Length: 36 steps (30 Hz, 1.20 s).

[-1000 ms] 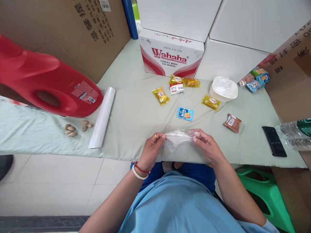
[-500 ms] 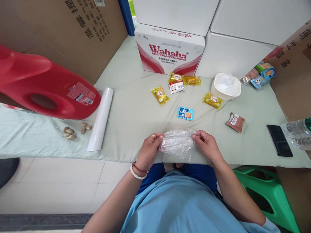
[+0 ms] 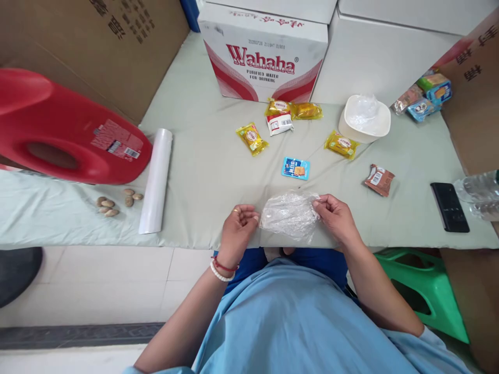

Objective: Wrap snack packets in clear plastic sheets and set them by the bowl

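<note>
A crinkled sheet of clear plastic film (image 3: pixel 289 215) lies spread near the table's front edge, between my hands. My right hand (image 3: pixel 336 215) pinches its upper right edge between thumb and fingers. Just off the film's left edge is my left hand (image 3: pixel 239 226), fingers loosely curled and thumb slightly apart, seemingly with nothing in it. Beyond the film sits a small blue snack packet (image 3: pixel 296 168). A white bowl (image 3: pixel 364 136) farther back at the right has similar clear plastic inside.
Yellow-wrapped snacks (image 3: pixel 252 139), a red-and-white packet (image 3: pixel 279 123) and a brown packet (image 3: pixel 379 180) lie about. At left are a white roll (image 3: pixel 156 182), a red jug (image 3: pixel 78 135) and several nuts (image 3: pixel 107 206). A phone (image 3: pixel 450 208) lies right; a Wahaba-style carton (image 3: pixel 265 59) stands behind.
My left hand has come away from the film's left edge, and its grip has loosened. My right hand still holds the other side. The view has tilted slightly downward.
</note>
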Available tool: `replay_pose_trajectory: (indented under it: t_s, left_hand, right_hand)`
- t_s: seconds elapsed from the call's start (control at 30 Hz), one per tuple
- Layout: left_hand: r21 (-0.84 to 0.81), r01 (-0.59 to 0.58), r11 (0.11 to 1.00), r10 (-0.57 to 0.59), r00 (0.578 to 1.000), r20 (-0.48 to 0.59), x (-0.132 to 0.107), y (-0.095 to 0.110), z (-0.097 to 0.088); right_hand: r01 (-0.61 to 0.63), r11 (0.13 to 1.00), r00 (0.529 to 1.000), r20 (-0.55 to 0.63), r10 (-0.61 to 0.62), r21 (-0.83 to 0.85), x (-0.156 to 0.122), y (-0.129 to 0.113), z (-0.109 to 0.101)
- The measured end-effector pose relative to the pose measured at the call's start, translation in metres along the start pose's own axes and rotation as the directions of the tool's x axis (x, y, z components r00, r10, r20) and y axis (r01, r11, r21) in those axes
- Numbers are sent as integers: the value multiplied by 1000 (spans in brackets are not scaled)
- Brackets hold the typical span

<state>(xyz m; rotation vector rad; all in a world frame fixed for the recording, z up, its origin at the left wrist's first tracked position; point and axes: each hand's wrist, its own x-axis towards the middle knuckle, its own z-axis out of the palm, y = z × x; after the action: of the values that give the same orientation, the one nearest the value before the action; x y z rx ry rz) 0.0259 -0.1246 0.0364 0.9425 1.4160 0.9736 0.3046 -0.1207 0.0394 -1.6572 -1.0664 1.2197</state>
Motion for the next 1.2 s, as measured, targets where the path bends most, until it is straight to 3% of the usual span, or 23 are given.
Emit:
replay_pose_trajectory:
  t_s: [0.03,0.07,0.13,0.17,0.23,0.27,0.33,0.4,0.43,0.57,0.6,0.67,0.8,0.9,1.1,1.2]
  left_hand:
    - [135,-152,979,159,987,-38,-3,0,0]
    - [272,-317,909,335,942,-22,-6,0,1]
    - [450,-620,643,616,767,176,-13,-1,5]
    - [473,-729,494,682,663,309,-16,-2,8]
    - [465,-846,263,691,501,521,-18,-6,16]
    - [460,-867,194,665,461,588,-17,-9,21]
    - [453,-880,146,626,436,646,-13,-16,30]
    - [419,-881,218,611,458,646,-7,-22,35]
    - [401,-868,293,603,493,627,-4,-24,37]
    - [396,-658,640,467,743,480,2,-26,36]
    - [406,-589,698,411,795,447,2,-25,35]
    - [417,-477,774,304,857,416,3,-22,33]
    - [401,-357,844,173,888,427,5,-16,33]
    - [384,-287,877,116,904,411,7,-15,33]
    - [297,-289,910,145,893,426,5,-16,34]
    - [243,-246,938,151,924,352,1,-17,36]
  right_hand:
    - [-11,1000,1000,0,11,13,0,-1,1]
    - [-18,1000,1000,0,18,19,0,-1,1]
    - [-25,1000,1000,1,25,18,0,0,2]
    - [-30,999,1000,1,30,15,0,0,2]
    - [-41,999,999,-3,41,11,1,1,3]
    - [-46,999,999,-4,46,13,1,1,4]
    - [-61,998,998,1,61,27,2,0,5]
    - [-78,995,997,13,78,54,1,-3,5]
    - [-87,993,996,17,86,78,1,-5,4]
    - [-128,966,990,-36,140,225,-9,-7,-3]
    - [-142,957,985,-56,161,252,-13,-6,-6]
    - [-175,948,979,-57,197,265,-24,-2,-9]
    - [-227,958,972,102,212,177,-46,8,-3]
    - [-187,974,970,181,163,125,-54,14,15]
    - [-113,992,990,88,108,63,-45,7,51]
    - [-81,993,992,101,72,85,-40,1,54]
